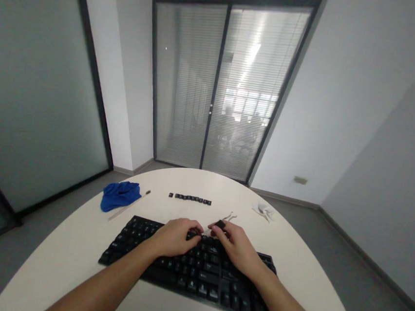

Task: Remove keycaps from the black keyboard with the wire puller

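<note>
A black keyboard (189,266) lies slantwise on the table under both my forearms. My right hand (238,241) is closed on a wire keycap puller (220,223) above the keyboard's far edge. Its dark handle sits between thumb and fingers, and two thin hooked wires point away from me. Beside it, my left hand (175,236) rests over the far keys with curled fingers and the thumb close to the fingertips. What those fingers hold, if anything, is hidden. Beyond the hands, several loose black keycaps (190,198) stand in a row.
On the round white table (73,250), a crumpled blue cloth (120,196) lies at the left beside a thin brush (129,205). A crumpled white tissue (264,211) is at the right. Behind the table's far edge stands a glass partition with blinds (183,99).
</note>
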A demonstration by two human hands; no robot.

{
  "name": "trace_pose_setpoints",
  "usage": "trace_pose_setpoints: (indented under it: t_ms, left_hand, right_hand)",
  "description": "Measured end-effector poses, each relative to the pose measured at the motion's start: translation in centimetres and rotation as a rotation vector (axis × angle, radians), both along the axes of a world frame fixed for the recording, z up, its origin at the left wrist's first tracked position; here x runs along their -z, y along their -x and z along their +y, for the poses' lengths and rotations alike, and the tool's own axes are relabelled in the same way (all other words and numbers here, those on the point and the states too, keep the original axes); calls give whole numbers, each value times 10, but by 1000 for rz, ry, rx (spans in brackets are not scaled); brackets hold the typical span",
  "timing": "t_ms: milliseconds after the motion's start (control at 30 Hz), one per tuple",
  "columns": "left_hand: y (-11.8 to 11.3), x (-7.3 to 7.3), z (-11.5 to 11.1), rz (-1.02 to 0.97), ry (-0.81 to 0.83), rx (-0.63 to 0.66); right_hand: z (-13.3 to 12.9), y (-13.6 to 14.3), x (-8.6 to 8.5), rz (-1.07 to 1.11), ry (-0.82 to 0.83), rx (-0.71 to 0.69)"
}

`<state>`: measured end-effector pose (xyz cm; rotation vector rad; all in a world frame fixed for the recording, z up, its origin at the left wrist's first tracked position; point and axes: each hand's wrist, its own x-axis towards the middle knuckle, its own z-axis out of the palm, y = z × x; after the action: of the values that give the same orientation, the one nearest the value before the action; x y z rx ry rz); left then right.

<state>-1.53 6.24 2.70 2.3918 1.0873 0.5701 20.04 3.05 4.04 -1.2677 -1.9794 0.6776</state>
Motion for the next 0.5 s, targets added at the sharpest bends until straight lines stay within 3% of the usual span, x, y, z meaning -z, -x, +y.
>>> trace_pose_setpoints:
  t_ms: [500]
  left_hand:
    - [-1,-2,0,-9,28,-3]
  right_hand:
    - [4,0,7,101,7,-18]
